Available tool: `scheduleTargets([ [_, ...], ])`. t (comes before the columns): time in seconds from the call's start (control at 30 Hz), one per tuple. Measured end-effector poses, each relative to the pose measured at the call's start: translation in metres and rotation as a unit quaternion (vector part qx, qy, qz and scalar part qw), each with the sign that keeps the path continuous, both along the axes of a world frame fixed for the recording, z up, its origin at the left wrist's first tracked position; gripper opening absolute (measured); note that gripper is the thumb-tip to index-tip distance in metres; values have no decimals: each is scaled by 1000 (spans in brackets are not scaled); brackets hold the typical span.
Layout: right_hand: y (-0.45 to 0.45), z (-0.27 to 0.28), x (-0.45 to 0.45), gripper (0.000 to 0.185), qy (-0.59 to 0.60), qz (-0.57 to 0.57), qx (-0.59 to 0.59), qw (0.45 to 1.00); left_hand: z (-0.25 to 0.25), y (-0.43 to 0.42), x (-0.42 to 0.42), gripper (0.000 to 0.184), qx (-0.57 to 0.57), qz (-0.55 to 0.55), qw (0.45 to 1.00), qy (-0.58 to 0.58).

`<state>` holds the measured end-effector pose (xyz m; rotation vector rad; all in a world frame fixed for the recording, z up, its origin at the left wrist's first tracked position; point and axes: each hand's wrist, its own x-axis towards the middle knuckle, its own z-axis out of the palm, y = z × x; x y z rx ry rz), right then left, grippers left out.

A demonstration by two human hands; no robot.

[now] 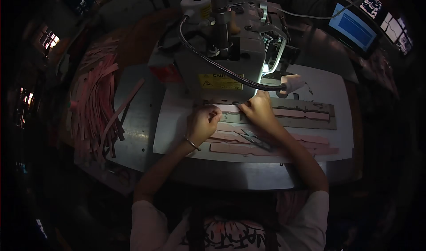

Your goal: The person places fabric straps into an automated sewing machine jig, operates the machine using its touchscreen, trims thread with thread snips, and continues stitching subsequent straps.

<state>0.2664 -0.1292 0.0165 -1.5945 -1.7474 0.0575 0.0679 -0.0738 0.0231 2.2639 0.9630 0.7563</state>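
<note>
Under the head of a sewing machine, a brightly lit pink strip lies on a long grey board, between my two hands. My left hand is at the strip's left end, fingers curled in a pinch; what is in them is too small to make out. To the right, my right hand has its thumb and fingers closed at the strip's edge, close to the lamp-lit needle area. Another shaped pink strip sits on the board's right part. Thread snips rest on loose pink strips nearer me.
A large bundle of pink strips lies on the left side of the metal table. A flexible lamp arches in front of the machine head. A lit screen stands at the back right. White sheeting lies beneath the board.
</note>
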Motion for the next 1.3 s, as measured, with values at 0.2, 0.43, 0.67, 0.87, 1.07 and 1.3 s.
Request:
scheduleTargets([
  [0.2,30,-30,-1,16,-58,-69,93,992,-14,15,7,3,60,45,997,11],
  [0.43,14,-1,1,11,15,-33,-2,999,0,5,-6,4,51,0,999,5],
  [0.67,-43,26,-26,13,46,56,39,997,13,-30,-17,6,182,-127,974,-39],
  [0.87,-41,11,-37,17,-65,145,131,978,17,-28,-9,8,211,-152,963,-68],
  [1.07,-42,9,-32,9,26,142,108,984,10,-9,0,10,127,-146,976,-103],
  [1.3,-24,19,-30,10,412,-18,-196,890,-7,8,6,17,294,-101,950,-35],
])
